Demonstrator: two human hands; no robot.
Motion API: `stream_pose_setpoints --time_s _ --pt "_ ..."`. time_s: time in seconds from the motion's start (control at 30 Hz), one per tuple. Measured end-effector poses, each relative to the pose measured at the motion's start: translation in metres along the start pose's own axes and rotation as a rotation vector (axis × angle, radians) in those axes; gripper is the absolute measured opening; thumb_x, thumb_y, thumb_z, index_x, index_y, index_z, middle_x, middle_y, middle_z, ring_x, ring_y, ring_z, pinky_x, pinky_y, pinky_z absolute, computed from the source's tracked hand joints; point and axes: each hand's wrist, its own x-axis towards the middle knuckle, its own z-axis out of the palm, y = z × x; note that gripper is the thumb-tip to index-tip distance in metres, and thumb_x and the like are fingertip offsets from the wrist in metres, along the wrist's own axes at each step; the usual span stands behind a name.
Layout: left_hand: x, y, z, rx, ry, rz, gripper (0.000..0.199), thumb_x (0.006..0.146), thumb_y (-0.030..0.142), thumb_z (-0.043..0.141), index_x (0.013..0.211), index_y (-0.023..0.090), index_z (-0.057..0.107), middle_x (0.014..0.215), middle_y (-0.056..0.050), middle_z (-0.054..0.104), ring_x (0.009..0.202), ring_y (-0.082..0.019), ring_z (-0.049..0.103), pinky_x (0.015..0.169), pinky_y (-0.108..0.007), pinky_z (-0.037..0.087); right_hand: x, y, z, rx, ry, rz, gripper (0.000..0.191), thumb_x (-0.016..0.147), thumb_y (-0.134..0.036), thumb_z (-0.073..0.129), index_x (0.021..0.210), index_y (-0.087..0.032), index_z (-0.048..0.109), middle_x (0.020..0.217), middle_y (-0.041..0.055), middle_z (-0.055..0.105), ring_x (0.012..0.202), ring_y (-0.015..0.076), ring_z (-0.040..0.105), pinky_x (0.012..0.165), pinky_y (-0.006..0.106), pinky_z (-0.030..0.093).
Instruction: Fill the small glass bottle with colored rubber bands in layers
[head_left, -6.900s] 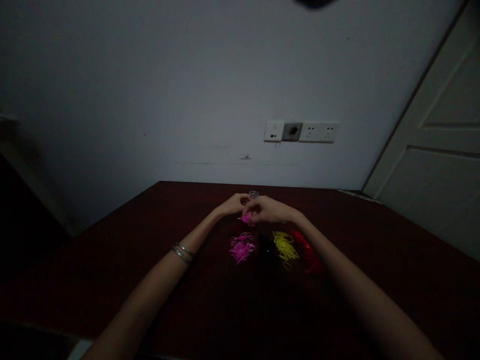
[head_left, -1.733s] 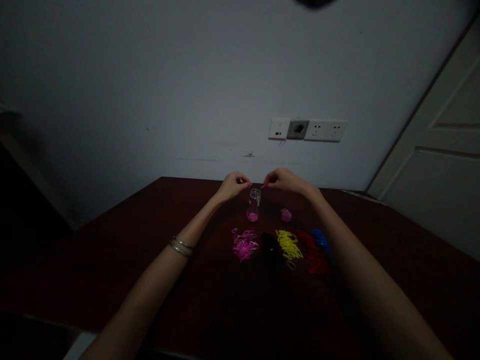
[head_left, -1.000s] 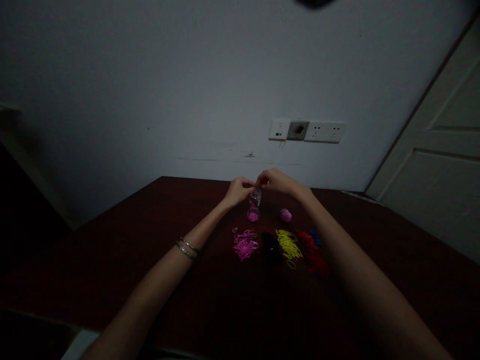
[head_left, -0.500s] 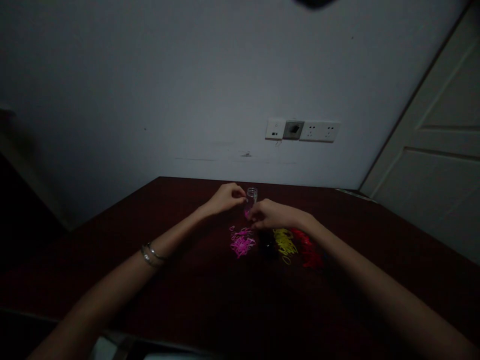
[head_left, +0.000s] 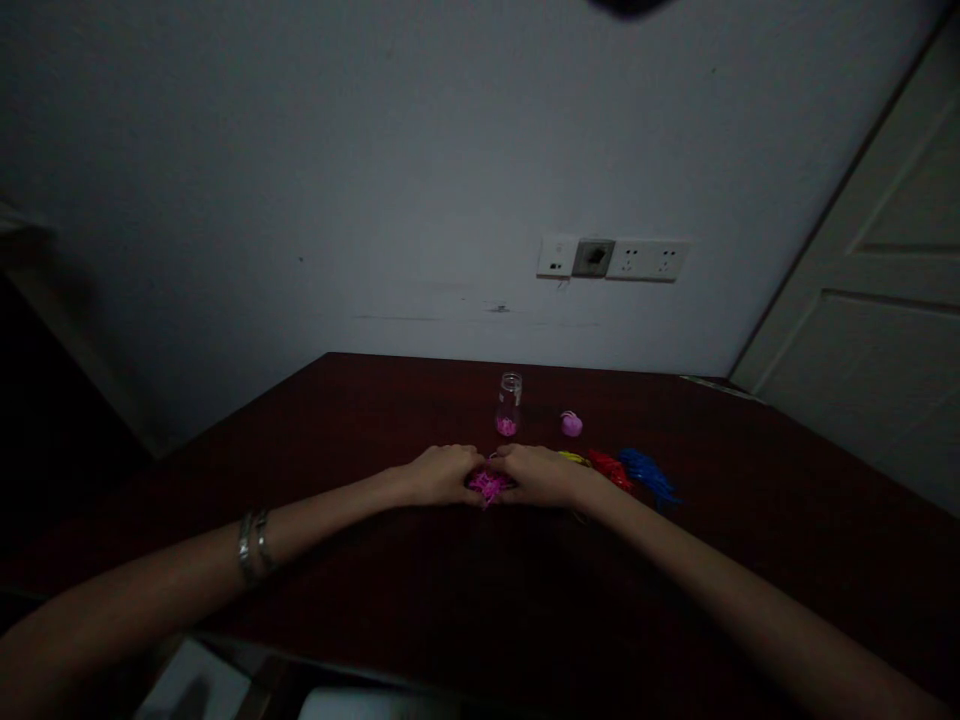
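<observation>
My left hand (head_left: pixel 448 474) and my right hand (head_left: pixel 541 476) meet around a small pile of pink rubber bands (head_left: pixel 488 487). Their curved fingers and thumbs close in on the pile from both sides, fingertips almost touching on the far side. Just beyond the hands, a small clear glass jar (head_left: pixel 510 396) stands upright with its mouth uncovered. Pink bands (head_left: pixel 506 427) lie at its bottom. To the jar's right is a small round pink object (head_left: pixel 571 425) with a loop on top; I cannot make out its kind.
Beside my right forearm lie yellow bands (head_left: pixel 574 457), red bands (head_left: pixel 610 468) and blue bands (head_left: pixel 649 474), partly covered by the arm. The dark reddish table (head_left: pixel 397 400) meets a wall with a row of sockets (head_left: pixel 613 259). A panelled door (head_left: pixel 870 300) is on the right.
Both hands have left the jar and come down nearer me, onto the pink pile. The jar now stands free, and the round pink object and blue bands have come into view.
</observation>
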Motion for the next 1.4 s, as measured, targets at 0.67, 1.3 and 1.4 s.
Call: stream_pose_setpoints --time_s 0.67,1.3,1.4 --pt "0.014 -0.034 0.001 -0.261 0.108 0.023 0.018 0.071 0.025 0.058 0.081 0.014 0.069 0.075 -0.003 0.067 0.063 -0.011 0.055 0.059 -0.020 0.036 0.005 0.015 0.012 0.148 0.135 0.010 0.018 0.080 -0.020 0.053 0.092 -0.017 0.065 0.088 0.0058 0.064 0.077 0.0151 0.057 0.065 0.024 0.037" --pt "0.109 -0.040 -0.105 -0.214 0.295 0.163 0.020 0.068 0.027 0.060 0.069 0.010 0.070 0.052 0.000 0.055 0.049 -0.008 0.041 0.052 -0.023 0.029 0.001 0.014 0.006 0.272 0.189 0.001 0.019 0.078 -0.019 0.053 0.090 -0.015 0.067 0.084 0.0058 0.065 0.073 0.0141 0.057 0.068 0.024 0.039" --pt "0.116 -0.036 -0.108 -0.201 0.251 0.178 0.013 0.064 0.022 0.063 0.066 0.011 0.070 0.051 -0.001 0.057 0.048 -0.009 0.042 0.053 -0.024 0.030 0.001 0.013 0.005 0.278 0.192 -0.005 0.019 0.078 -0.019 0.053 0.090 -0.015 0.067 0.084 0.0056 0.066 0.073 0.0142 0.057 0.068 0.024 0.040"
